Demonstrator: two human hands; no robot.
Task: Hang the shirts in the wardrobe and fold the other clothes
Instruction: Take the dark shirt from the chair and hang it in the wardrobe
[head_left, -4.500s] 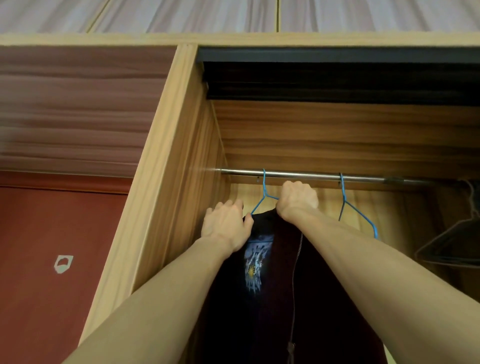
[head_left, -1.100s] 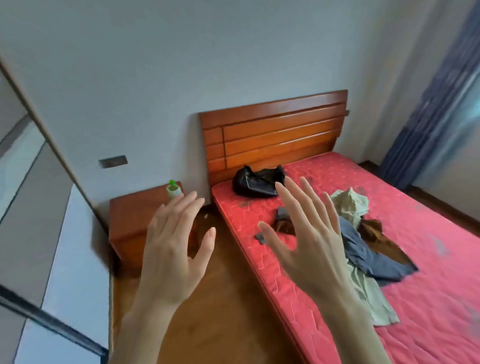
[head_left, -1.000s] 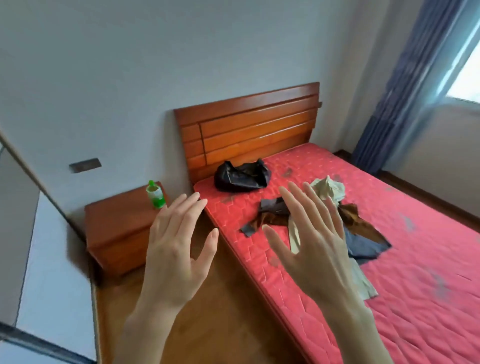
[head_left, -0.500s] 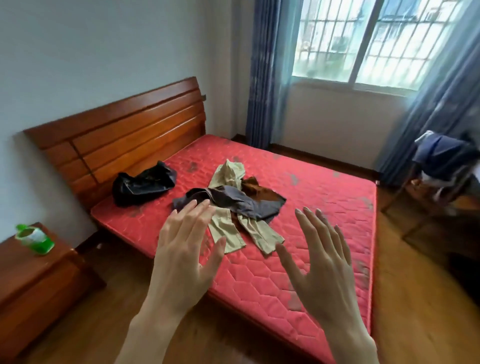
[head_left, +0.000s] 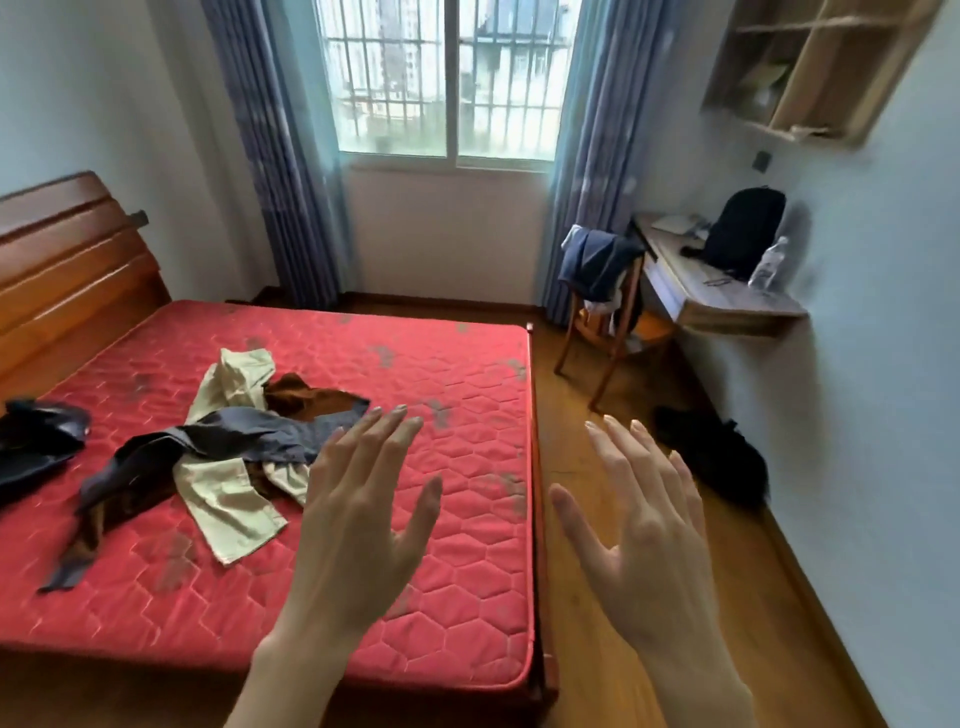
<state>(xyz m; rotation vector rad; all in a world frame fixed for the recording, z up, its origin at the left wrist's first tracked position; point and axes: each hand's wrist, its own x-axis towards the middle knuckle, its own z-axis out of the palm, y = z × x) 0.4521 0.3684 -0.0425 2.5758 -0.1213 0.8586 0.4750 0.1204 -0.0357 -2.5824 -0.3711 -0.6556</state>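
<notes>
Head camera view, looking forward and down into a bedroom. Two bare hands are raised in front of the camera, palms facing away. The left hand (head_left: 363, 514) sits at about 6 o'clock in the picture, fingers straight and spread apart, holding nothing. The right hand (head_left: 644, 525) sits at about 5 o'clock, fingers likewise straight and fanned, also holding nothing. Neither hand touches anything.

Below the left hand lies a bed with a red quilted mattress (head_left: 441, 374), its wooden headboard (head_left: 67, 260) at 9 o'clock. The clothes to be sorted lie in a tangled pile on the mattress at about 8 o'clock: a cream garment (head_left: 228, 499), a dark grey-blue garment (head_left: 234, 436) draped across it, and a brown garment (head_left: 306, 395) partly under both. A separate black garment (head_left: 36, 436) is bunched at the far left edge, near the headboard.

At 2 o'clock a wooden chair (head_left: 613, 332) carries a blue garment (head_left: 597, 265) slung over its back, next to a wall-mounted desk (head_left: 727, 306) with a black backpack (head_left: 743, 228) and a clear water bottle (head_left: 769, 262). A dark bag or heap (head_left: 717, 457) lies on the floor at 3 o'clock. The wardrobe is not in view.

Likely risks: because the garments overlap, lifting one could drag the others off the mattress edge onto the floor. It is also hard to tell from here which pieces are shirts, so one could be folded when it should be hung. The clothes on the chair could be overlooked.
</notes>
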